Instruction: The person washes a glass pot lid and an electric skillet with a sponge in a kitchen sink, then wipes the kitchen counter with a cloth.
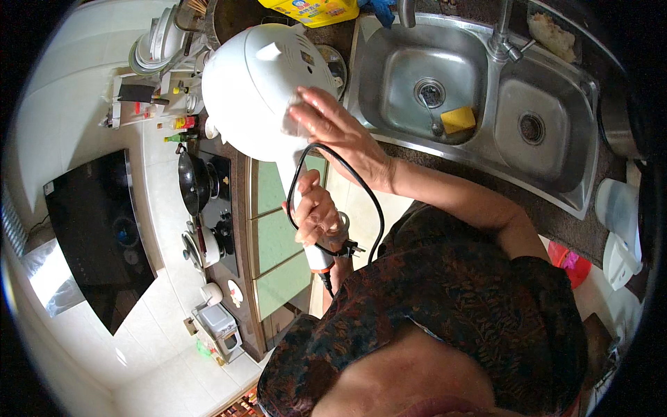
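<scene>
A white, rounded electric pot (234,99) with a long handle (288,180) is held up, tilted, in front of me. My left hand (318,211) grips the handle, fingers wrapped around it. My right hand (333,122) presses a pale, crumpled cloth (294,121) against the pot's side, fingers extended over the cloth. A black power cord (376,203) loops around near both hands, and its plug (353,249) hangs just below my left hand. An orange ring (322,269) marks the handle's end, where a black cord comes out.
On the right, a double stainless sink (422,65) contains a yellow sponge (458,120). Behind the pot stands a yellow detergent container (312,11). A wok (193,182) and a lidded pot (206,250) occupy the stove at left. Stacked plates (161,44) fill a rack.
</scene>
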Demonstrator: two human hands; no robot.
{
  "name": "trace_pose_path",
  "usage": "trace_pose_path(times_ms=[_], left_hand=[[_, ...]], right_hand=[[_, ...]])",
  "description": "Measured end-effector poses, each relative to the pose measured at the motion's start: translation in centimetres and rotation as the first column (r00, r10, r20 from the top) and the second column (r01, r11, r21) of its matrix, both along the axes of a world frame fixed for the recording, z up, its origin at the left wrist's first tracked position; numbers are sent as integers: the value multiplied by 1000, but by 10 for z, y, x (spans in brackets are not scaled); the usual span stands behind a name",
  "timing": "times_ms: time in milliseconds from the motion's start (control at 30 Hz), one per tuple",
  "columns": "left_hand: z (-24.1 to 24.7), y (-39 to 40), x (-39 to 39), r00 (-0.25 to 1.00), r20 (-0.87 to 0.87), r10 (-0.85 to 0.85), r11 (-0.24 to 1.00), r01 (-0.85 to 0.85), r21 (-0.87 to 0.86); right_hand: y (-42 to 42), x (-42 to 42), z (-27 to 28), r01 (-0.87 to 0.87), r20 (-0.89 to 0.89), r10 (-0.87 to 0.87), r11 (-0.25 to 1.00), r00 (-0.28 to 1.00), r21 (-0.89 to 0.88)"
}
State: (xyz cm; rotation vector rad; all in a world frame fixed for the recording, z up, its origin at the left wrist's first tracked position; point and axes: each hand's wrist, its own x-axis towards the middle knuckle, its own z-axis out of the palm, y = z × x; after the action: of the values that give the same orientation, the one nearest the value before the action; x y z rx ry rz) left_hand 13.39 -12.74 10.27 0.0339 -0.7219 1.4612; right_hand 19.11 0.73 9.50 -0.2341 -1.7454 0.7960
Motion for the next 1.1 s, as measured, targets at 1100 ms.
trace_pose_path(times_ms=[1100], left_hand=[[35,-8,-36,176,-864,-472,694,-530,-488]], right_hand=[[74,68,-3,-467,-469,305,-82,829,-880]])
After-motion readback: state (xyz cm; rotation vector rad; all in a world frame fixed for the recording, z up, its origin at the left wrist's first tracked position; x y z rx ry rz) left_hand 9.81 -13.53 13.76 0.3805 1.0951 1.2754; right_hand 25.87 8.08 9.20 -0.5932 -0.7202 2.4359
